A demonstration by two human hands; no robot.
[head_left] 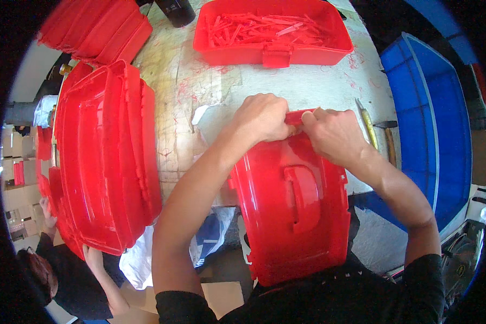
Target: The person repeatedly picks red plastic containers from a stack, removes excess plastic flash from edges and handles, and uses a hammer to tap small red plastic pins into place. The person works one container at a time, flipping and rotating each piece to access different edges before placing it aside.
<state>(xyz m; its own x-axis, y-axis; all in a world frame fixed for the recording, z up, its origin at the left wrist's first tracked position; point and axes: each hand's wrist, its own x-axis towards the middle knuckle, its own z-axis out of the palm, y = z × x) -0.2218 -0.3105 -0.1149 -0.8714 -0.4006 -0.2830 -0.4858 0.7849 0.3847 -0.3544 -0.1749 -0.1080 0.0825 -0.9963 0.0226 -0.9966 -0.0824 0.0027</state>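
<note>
A glossy red plastic toolbox lid (275, 216) with a long raised handle (303, 197) lies lengthwise before me, its near end against my body. At its far end my left hand (263, 117) is closed, fingers curled over the rim. Just to the right, my right hand (335, 132) is closed on the same end, thumb toward the left hand. Between the hands shows a short red strip (295, 116); whether it is a separate latch or part of the lid I cannot tell. My fingertips are partly hidden.
Stacked red lids (100, 156) stand at left, beside a co-worker's hand (93, 257). More red parts (100, 32) lie behind. A red box (318, 56) of plastic strips sits at the back. A yellow-handled knife (368, 125), a wooden-handled tool (391, 146) and a blue crate (410, 108) are at right.
</note>
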